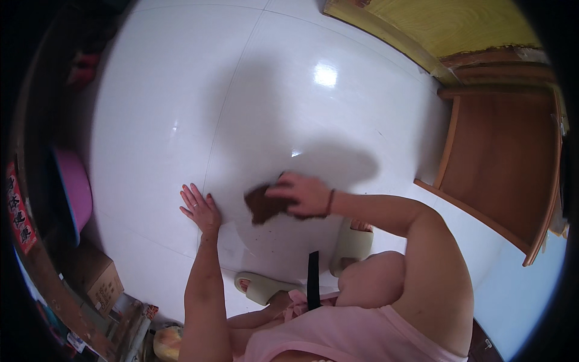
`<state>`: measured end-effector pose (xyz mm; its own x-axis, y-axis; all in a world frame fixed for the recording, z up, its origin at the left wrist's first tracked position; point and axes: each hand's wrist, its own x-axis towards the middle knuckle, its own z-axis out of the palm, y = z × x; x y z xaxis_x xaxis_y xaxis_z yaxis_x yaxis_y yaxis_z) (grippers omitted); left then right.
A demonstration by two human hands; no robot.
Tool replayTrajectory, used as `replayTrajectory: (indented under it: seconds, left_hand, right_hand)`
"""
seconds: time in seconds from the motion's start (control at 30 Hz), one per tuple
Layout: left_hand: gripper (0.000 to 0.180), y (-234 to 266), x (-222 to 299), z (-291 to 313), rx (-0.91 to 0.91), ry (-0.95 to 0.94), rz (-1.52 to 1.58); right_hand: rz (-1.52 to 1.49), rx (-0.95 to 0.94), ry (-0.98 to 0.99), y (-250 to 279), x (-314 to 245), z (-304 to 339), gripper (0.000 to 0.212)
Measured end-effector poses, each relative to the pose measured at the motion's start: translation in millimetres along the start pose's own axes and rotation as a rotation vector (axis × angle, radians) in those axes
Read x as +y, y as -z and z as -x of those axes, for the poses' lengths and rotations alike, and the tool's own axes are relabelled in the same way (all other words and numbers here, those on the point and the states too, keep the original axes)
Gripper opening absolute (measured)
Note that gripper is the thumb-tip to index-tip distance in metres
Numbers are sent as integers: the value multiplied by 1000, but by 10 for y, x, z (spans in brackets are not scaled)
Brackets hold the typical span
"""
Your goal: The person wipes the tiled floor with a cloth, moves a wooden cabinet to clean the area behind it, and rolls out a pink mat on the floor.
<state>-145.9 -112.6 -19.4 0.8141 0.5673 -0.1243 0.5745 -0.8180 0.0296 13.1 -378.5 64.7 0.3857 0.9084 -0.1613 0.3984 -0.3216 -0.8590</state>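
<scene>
My right hand (306,194) presses a brown cloth (265,204) against the glossy white tiled floor (157,120). The fingers lie over the cloth's right side, and its left end sticks out flat past them. A dark band circles that wrist. Off to the left, my left hand (202,209) rests palm down on the tiles with its fingers spread, holding nothing. Small dark specks lie on the floor just below the cloth. My feet, in pale green slippers (265,288), are close beneath the hands.
At the right stands a brown wooden chair (500,145), with a yellowish wooden panel (458,30) behind it. Along the left are a pink-purple basin (73,190), a cardboard box (99,280) and a dark wooden frame with a red paper strip (23,211).
</scene>
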Motion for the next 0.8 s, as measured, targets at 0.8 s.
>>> replayTrajectory:
  seconds: [0.8]
  left_hand:
    - [53,-9,-9,-10,53,-11,-28]
  right_hand:
    - [-809,182,-561,851,342,558,35]
